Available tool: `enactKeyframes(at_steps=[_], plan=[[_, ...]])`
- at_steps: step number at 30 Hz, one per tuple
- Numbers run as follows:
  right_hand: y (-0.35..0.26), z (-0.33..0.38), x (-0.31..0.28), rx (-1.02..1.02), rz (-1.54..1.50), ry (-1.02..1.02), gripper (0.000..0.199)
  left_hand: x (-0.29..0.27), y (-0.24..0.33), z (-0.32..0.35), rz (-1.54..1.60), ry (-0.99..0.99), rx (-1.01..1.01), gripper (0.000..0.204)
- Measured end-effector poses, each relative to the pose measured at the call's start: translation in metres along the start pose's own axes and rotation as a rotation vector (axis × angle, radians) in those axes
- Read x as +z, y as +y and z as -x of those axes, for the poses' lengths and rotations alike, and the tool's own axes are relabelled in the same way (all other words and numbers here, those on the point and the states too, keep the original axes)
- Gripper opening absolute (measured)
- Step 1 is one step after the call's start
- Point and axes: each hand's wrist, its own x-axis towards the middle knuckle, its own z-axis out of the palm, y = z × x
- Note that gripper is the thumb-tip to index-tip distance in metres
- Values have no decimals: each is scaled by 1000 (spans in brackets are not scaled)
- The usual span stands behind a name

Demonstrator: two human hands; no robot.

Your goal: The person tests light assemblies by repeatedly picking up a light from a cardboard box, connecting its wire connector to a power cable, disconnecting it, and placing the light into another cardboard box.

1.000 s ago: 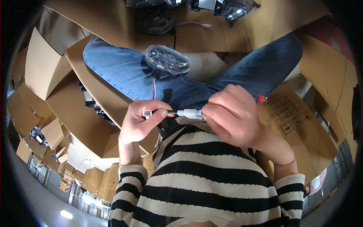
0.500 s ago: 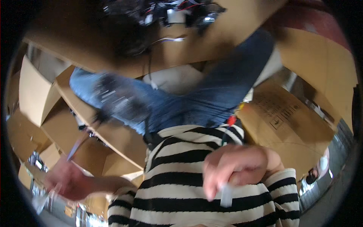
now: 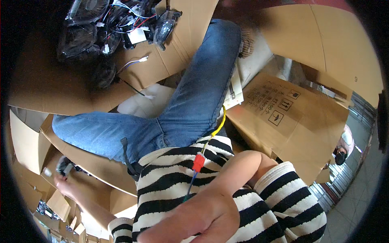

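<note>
My left hand (image 3: pixel 67 188) reaches out to the left, over an open cardboard box (image 3: pixel 117 200). It is closed on a dark part (image 3: pixel 64 165) with a shiny, greyish side; motion smears the details. Close to the lower edge, my right hand (image 3: pixel 198 216) crosses in front of my striped top, and its fingertips are hidden or cut off, so whether they hold anything does not show. Just beyond that hand, a red connector (image 3: pixel 198 163) hangs on thin wires, with a yellow cable (image 3: pixel 221 123) running up from it.
A cardboard sheet (image 3: pixel 178 50) ahead carries a heap of black parts in clear plastic (image 3: pixel 111 32) with loose wires. One white plug (image 3: pixel 143 59) lies apart. A closed carton (image 3: pixel 296 125) stands at right. Another person (image 3: pixel 345 146) is farther right.
The dark part swung from over my lap to the left box, with my left hand beside it. My right hand, which pinched a small whitish piece, has come lower and nearer; that piece no longer shows.
</note>
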Motion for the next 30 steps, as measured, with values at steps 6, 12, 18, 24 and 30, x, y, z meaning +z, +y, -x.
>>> enactKeyframes(at_steps=[6, 12, 18, 24, 30], plan=[[-12, 2, -6, 109, -86, 2, 11, 94, -93, -41, -74, -288, 615, 30], [-34, -29, 4, 895, 68, 493, 10, 49, 108, 104, 166, -117, 690, 19], [-40, -40, 4, 855, 51, 561, 11, 182, 182, 216, -164, -914, 1540, 46], [-13, -11, -24, 197, 885, -53, 11, 283, 187, 238, -553, -991, 1660, 55], [-22, -30, -20, -54, 488, 96, 12, 338, 182, 252, -566, -1033, 1456, 53]])
